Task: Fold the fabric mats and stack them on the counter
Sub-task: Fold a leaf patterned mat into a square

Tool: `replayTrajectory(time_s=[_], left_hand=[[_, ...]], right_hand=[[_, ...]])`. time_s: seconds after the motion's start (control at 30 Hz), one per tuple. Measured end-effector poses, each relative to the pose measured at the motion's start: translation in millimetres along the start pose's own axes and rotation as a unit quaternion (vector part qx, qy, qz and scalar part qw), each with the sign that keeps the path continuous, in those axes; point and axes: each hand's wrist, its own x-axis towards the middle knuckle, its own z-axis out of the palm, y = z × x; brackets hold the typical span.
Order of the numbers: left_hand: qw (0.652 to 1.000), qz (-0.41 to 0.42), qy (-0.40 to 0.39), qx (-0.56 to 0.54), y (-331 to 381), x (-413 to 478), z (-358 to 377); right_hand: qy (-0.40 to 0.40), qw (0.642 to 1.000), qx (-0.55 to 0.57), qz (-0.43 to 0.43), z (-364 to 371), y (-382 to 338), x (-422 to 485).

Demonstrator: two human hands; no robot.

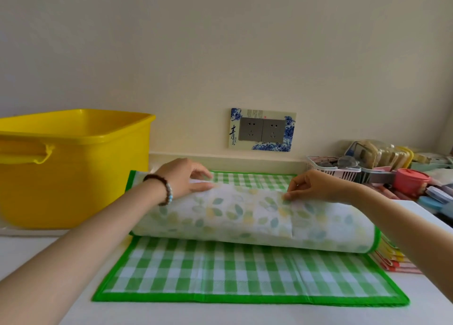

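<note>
Step in hand, by my reading: carrying the fold over.

The green checked mat (245, 270) lies flat on the white counter (245, 316), dead centre. Its leaf-print flap (245, 216) is arched over it. The rounded bend is on the 6 o'clock side and the free edge points to 12 o'clock, towards the wall socket (262, 129). A strip of check shows beyond the edge. I cannot tell whether flap and flat panel are one mat or two.

Hands:
- The left hand (188, 177) comes in from 8 o'clock, wrist raised, bead bracelet (165, 189) showing. Thumb and fingers pinch the flap's free edge.
- The right hand (316, 186) comes in from 4 o'clock with the forearm crossing the flap's right end. Its fingertips pinch the same edge, further right.
- The two hands are well apart and roughly level.

To do it well, my judgement:
- Carry both pinches towards 12 o'clock together, so the edge lands parallel to the green border there.
- Line up the corners before letting go.
- Then flatten the bulge from the centre out to 9 and 3 o'clock. The padding looks springy and may lift back up.

Folded mats (392, 258) lie at 3 o'clock, just beside the mat, and I take that as the stacking spot. A yellow tub (73, 167) stands at 9 o'clock. A cluttered basket (343, 170) sits at 2 o'clock.
</note>
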Motion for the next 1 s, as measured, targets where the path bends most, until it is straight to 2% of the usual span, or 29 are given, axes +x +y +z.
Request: replayTrajectory(time_s=[0.1,0.2,0.3,0.4,0.63,0.87,1.0], left_hand=[[0.993,0.083,0.06,0.049,10,-6,16],[0.99,0.115,0.008,0.079,23,-13,33],[0.988,0.092,-0.096,0.077,22,-14,53],[0.985,0.069,-0.142,0.063,14,-8,69],[0.982,0.039,-0.169,0.074,1,3,101],[0.981,0.025,-0.177,0.078,-16,7,130],[0.979,0.011,-0.189,0.073,-18,4,138]], right_hand=[[0.035,0.998,-0.051,-0.017,3,8,21],[0.061,0.993,-0.099,-0.021,11,21,41],[0.084,0.99,-0.116,-0.02,24,30,57],[0.098,0.989,-0.113,0.008,39,41,73],[0.118,0.981,-0.146,0.054,70,67,99],[0.184,0.969,-0.157,0.042,89,74,106],[0.232,0.964,-0.126,0.022,111,49,100]])
